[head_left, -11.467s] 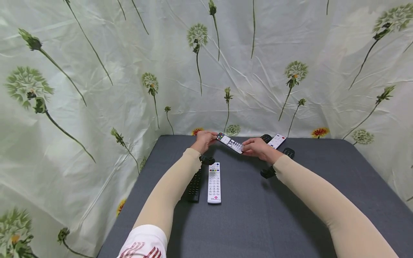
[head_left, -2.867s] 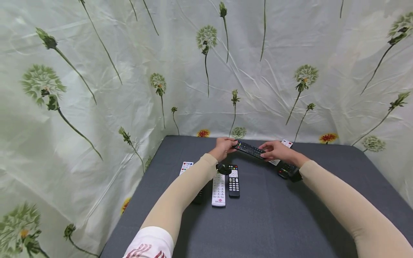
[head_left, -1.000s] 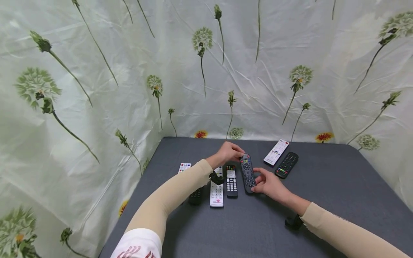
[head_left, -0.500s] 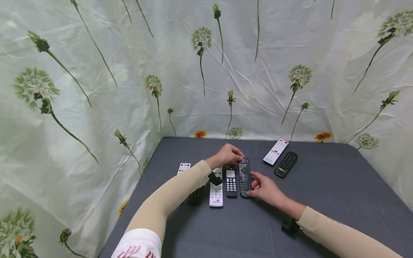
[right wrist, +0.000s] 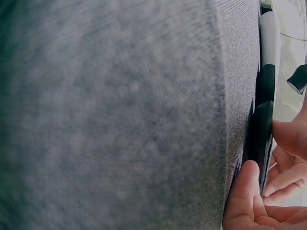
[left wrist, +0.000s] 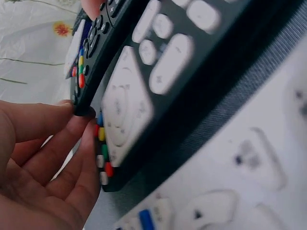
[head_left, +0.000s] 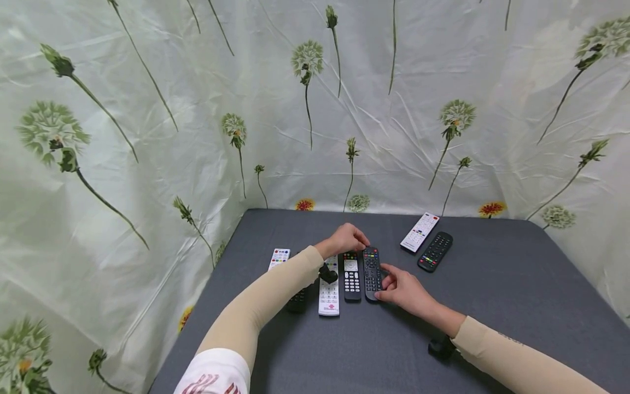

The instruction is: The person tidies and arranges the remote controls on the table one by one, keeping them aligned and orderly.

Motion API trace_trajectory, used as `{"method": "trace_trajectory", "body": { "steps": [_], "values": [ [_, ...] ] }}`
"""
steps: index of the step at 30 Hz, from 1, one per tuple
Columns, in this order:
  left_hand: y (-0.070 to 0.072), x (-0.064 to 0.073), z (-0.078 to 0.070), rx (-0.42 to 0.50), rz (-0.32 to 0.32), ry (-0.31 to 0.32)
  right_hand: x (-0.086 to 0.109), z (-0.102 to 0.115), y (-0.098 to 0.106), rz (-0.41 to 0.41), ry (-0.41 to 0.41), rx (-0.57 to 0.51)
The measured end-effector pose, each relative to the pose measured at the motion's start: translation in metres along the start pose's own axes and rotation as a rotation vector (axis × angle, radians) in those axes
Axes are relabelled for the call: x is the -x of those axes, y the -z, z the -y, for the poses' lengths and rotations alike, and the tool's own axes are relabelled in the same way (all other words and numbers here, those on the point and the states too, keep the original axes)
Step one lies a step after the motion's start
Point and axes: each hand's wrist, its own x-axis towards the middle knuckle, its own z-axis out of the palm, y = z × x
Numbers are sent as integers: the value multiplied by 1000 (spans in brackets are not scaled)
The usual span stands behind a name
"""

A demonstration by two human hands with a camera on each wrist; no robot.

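A black remote control point(head_left: 372, 276) with small coloured keys lies lengthwise at the right end of a row of remotes. My left hand point(head_left: 345, 239) pinches its far end; in the left wrist view the thumb and fingertips of that hand point(left wrist: 43, 163) meet at the tip. The near right side is gripped by my right hand point(head_left: 407, 291), thumb at the lower end. Close on its left is a black remote with white keys point(head_left: 351, 282), then a white remote point(head_left: 328, 301). My left wrist and sleeve cover part of the white one.
Farther left lie another black remote point(head_left: 297, 302) and a white remote point(head_left: 279, 257), both partly behind my left sleeve. At the back right, a white remote point(head_left: 420, 232) and a black remote point(head_left: 435, 251) lie slanted on the grey table point(head_left: 492, 306). Behind hangs a flower-patterned cloth point(head_left: 384, 126).
From the far middle, both hands brought the black remote nearer, turned it lengthwise and lowered it beside the row. The black remote with white keys, held 11.5 seconds ago, now lies in that row.
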Motion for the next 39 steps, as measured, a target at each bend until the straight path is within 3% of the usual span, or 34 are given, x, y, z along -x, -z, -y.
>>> {"method": "trace_trajectory", "body": {
  "steps": [20,39],
  "values": [
    [-6,-1,5,32,2,11,1,-3,3,31,-43,-30],
    [-5,4,11,70,5,21,3,-7,1,34,44,-71]
  ]
}}
